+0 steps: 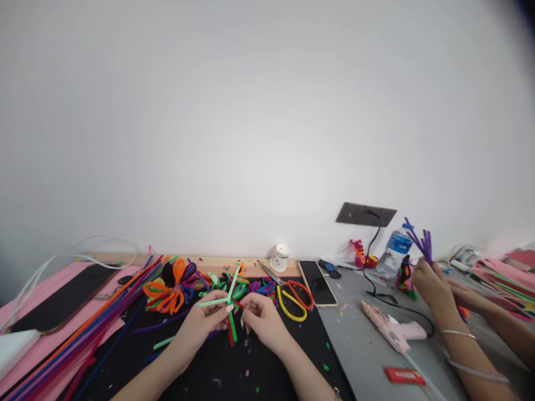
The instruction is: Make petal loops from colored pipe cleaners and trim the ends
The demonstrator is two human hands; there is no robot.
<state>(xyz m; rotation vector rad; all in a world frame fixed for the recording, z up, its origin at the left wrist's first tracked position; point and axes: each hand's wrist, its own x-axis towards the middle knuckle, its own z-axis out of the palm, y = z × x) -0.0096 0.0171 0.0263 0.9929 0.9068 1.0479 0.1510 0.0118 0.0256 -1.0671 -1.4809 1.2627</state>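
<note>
My left hand and my right hand meet over a black mat, both pinched on a small bundle of green pipe cleaners that fan out from between the fingertips; a red piece hangs below it. Behind the hands lie finished looped pipe-cleaner flowers in orange, green, purple and blue. Just right of my right hand lie scissors with red and yellow handles.
Long pipe cleaners lie in a sheaf at left on pink sheets. A phone, a pink glue gun with a black cable, a water bottle and a red lighter sit right. Another person's hands hold purple pipe cleaners.
</note>
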